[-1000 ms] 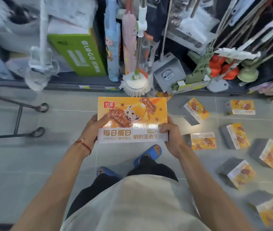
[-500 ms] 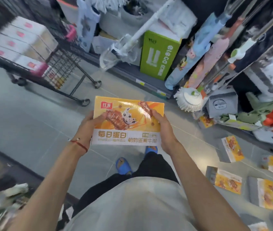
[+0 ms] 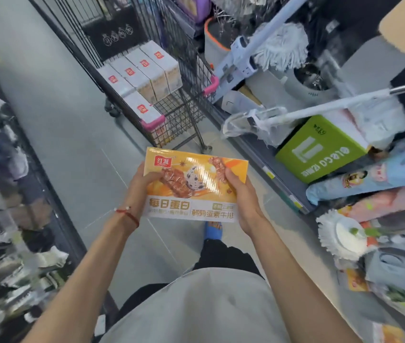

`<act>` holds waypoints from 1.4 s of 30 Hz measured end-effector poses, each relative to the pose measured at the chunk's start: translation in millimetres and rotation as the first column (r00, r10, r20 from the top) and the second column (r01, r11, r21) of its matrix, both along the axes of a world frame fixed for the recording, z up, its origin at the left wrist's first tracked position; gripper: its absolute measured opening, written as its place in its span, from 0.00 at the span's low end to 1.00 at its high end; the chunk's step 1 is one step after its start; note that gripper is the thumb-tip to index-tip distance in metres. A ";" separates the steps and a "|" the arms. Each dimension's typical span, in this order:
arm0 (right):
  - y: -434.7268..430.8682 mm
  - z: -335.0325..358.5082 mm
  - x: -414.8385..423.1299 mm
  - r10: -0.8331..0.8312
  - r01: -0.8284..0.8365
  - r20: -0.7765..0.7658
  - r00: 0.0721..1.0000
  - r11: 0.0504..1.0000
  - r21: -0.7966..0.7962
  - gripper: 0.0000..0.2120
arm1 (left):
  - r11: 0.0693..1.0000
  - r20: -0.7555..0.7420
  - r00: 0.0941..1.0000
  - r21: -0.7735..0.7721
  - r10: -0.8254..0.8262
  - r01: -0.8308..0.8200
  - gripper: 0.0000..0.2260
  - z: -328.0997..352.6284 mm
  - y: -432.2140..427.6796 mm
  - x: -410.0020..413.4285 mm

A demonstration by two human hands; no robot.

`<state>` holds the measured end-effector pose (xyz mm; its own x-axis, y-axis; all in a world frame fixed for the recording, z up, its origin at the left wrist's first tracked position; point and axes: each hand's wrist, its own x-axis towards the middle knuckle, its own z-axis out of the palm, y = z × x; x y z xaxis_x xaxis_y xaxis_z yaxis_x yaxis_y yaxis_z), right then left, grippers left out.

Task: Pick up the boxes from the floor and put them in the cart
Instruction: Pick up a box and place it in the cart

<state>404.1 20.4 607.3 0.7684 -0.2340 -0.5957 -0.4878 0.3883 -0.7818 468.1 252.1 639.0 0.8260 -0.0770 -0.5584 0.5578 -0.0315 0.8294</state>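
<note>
I hold an orange and white snack box (image 3: 194, 184) flat in front of me at chest height. My left hand (image 3: 140, 184) grips its left edge, thumb on top. My right hand (image 3: 239, 194) grips its right edge the same way. Ahead stands the black wire cart (image 3: 184, 105) with pink corner caps, and several boxes (image 3: 144, 70) stand packed in its basket. The cart is a short way beyond the held box. Another orange box (image 3: 356, 280) lies on the floor at the right, partly hidden.
The right shelf carries mops (image 3: 278, 45), a green carton (image 3: 320, 149), rolled umbrellas (image 3: 374, 179) and a round mop head (image 3: 342, 233) that juts into the aisle. A dark shelf of goods (image 3: 6, 194) lines the left side. Grey floor tiles (image 3: 60, 115) run between them.
The view has swung left from the scattered floor boxes to the cart, which is now straight ahead and closer. Both hands keep the same hold on the box.
</note>
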 end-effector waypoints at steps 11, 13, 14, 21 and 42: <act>-17.3 11.0 179.4 0.064 -0.065 0.017 0.998 0.995 0.072 0.27 | 0.991 0.018 0.991 0.012 0.134 -0.135 0.21 11.2 -16.4 145.0; -14.0 10.5 210.4 0.046 -0.048 0.034 0.998 0.996 0.075 0.28 | 0.991 0.009 0.991 -0.002 0.137 -0.137 0.24 11.5 -13.6 173.8; -11.0 10.3 226.5 0.030 -0.033 0.045 0.999 0.996 0.079 0.29 | 0.990 0.004 0.990 -0.017 0.139 -0.139 0.26 11.6 -11.4 188.1; 30.6 3.4 327.1 -0.119 0.117 0.016 0.993 0.989 0.094 0.32 | 0.996 -0.019 0.996 -0.027 0.083 -0.083 0.30 3.0 22.8 305.7; 44.9 -31.8 477.6 -0.307 0.308 -0.033 0.951 0.951 0.034 0.33 | 0.958 -0.133 0.986 0.254 -0.104 0.136 0.23 -41.5 3.7 556.1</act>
<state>881.8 65.3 575.5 0.6462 -0.4332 -0.6283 -0.3608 0.5521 -0.7517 1024.3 255.7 597.4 0.7474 -0.0100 -0.6643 0.6291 -0.3108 0.7125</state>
